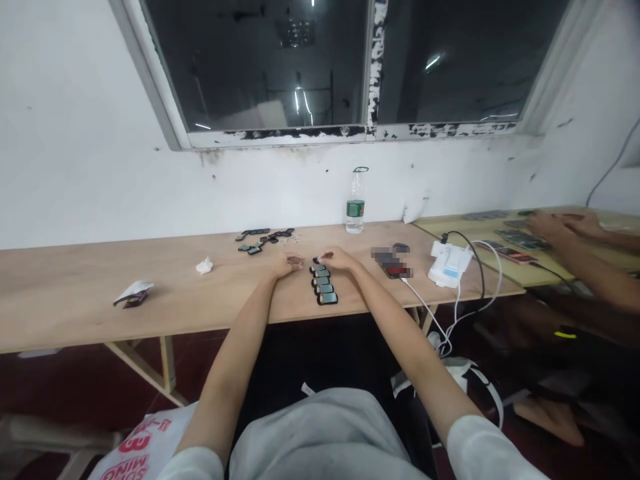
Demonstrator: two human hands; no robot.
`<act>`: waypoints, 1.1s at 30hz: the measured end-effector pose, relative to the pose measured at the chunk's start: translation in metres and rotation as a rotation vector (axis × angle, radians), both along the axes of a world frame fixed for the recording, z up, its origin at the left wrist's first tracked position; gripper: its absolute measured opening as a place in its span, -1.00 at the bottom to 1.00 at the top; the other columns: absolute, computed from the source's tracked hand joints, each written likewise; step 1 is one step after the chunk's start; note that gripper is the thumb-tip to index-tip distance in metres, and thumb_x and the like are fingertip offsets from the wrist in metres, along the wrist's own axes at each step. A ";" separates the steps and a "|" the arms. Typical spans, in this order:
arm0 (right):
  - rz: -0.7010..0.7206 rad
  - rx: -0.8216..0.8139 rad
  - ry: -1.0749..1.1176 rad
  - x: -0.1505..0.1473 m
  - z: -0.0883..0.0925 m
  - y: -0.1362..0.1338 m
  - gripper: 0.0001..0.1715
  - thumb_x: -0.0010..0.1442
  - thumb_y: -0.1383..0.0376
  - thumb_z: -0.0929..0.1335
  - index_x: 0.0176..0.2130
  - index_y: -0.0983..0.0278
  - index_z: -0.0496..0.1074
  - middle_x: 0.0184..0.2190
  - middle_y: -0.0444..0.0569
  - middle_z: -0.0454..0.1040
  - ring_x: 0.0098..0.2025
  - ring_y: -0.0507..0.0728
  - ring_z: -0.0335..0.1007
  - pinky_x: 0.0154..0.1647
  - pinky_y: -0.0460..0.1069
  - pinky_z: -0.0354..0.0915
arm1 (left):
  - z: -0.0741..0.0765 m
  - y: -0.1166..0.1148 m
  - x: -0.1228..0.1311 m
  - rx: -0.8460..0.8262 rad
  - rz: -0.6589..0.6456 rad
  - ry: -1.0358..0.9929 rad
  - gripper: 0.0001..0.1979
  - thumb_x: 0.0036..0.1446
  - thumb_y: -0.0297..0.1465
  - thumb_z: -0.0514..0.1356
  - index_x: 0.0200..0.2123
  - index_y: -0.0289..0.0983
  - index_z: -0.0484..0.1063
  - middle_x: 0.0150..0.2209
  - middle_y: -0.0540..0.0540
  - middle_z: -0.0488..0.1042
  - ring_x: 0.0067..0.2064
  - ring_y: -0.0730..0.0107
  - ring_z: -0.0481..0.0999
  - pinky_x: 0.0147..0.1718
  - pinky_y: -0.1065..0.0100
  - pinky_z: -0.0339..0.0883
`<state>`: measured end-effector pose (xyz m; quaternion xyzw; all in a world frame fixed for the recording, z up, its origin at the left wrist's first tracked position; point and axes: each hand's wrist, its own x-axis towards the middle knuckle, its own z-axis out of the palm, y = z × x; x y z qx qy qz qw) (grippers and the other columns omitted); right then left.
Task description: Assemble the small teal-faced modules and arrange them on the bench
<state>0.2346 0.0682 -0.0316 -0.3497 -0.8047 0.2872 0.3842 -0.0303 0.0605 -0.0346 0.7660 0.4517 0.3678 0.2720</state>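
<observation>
A short row of several small dark modules with teal screens [324,285] lies on the wooden table [75,293] in front of me. My right hand [336,257] rests at the far end of that row, fingers pinched on a tiny piece I cannot make out. My left hand [287,265] lies curled on the table just left of the row, fingertips close to the right hand. A scattered group of similar dark modules [263,241] sits farther back on the table.
A water bottle [355,207] stands by the wall. A crumpled white tissue [204,267] and a small packet [133,294] lie to the left. A phone [395,268] and a white power strip [449,264] with cables sit to the right. Another person's hands [560,227] work at the adjoining table.
</observation>
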 end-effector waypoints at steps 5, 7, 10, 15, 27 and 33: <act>0.075 -0.016 -0.137 0.007 -0.005 -0.002 -0.75 0.08 0.21 0.47 -0.25 0.30 0.66 -0.36 -0.03 0.64 -0.33 0.13 0.50 -0.28 -0.05 0.36 | -0.001 0.002 0.001 0.033 0.003 0.046 -0.62 -0.08 -0.16 0.43 -0.21 -0.25 0.62 -0.15 -0.21 0.66 -0.13 0.08 0.64 -0.06 0.09 0.51; 0.049 -0.034 -0.161 0.008 -0.006 -0.001 -0.73 0.09 0.18 0.47 -0.25 0.29 0.66 -0.33 -0.02 0.64 -0.31 0.14 0.51 -0.26 -0.05 0.36 | -0.001 0.002 0.001 0.050 0.020 0.066 -0.63 -0.07 -0.17 0.43 -0.22 -0.25 0.62 -0.17 -0.20 0.66 -0.15 0.09 0.63 -0.08 0.09 0.51; 0.052 -0.050 -0.189 0.010 -0.006 0.000 -0.69 0.11 0.13 0.47 -0.24 0.31 0.65 -0.28 0.02 0.65 -0.25 0.16 0.52 -0.21 -0.04 0.36 | -0.001 0.001 0.001 0.052 0.030 0.078 -0.63 -0.07 -0.18 0.44 -0.20 -0.25 0.62 -0.17 -0.18 0.66 -0.16 0.11 0.62 -0.11 0.13 0.50; 0.092 -0.061 -0.112 0.008 -0.007 0.002 -0.66 0.04 0.11 0.50 -0.30 0.33 0.58 -0.34 0.01 0.62 -0.28 0.15 0.50 -0.22 -0.03 0.37 | 0.005 -0.007 0.005 0.126 0.056 0.068 -0.66 0.00 -0.14 0.42 -0.22 -0.24 0.64 -0.19 -0.16 0.65 -0.20 0.16 0.59 -0.19 0.23 0.47; -0.033 -0.175 0.379 -0.001 0.003 -0.001 -0.58 -0.08 0.14 0.59 -0.33 0.30 0.44 -0.37 0.03 0.61 -0.38 0.12 0.55 -0.37 -0.04 0.44 | 0.019 -0.020 0.042 0.480 -0.171 0.162 -0.69 0.07 -0.44 0.29 -0.08 -0.27 0.61 -0.15 -0.15 0.59 -0.17 0.26 0.54 -0.28 0.36 0.39; 0.024 -0.232 0.445 -0.001 0.007 -0.008 -0.57 -0.11 0.17 0.61 -0.36 0.31 0.44 -0.40 -0.02 0.60 -0.41 0.09 0.53 -0.37 -0.03 0.48 | 0.016 -0.020 0.042 0.472 -0.155 0.183 -0.69 0.11 -0.49 0.24 -0.05 -0.32 0.58 -0.18 -0.14 0.58 -0.21 0.30 0.52 -0.25 0.36 0.40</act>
